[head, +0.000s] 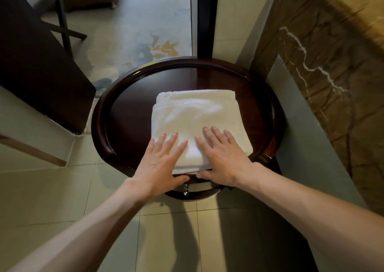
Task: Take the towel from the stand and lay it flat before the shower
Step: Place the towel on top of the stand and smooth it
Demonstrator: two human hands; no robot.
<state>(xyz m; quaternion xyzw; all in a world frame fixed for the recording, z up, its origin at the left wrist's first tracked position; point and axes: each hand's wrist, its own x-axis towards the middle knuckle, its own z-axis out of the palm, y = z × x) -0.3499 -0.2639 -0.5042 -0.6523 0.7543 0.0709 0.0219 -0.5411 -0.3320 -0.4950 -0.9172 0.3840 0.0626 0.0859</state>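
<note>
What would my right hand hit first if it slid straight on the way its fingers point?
Only more towel; the right hand lies flat on it. Beyond that, probably the far rim of the stand.

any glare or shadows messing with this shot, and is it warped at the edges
Head view: glare streaks the polished top of the stand behind the towel; head view: the white towel is washed out, folds faint; head view: long shadows darken the floor tiles; head view: wide-angle bending curves the marble wall at right.
</note>
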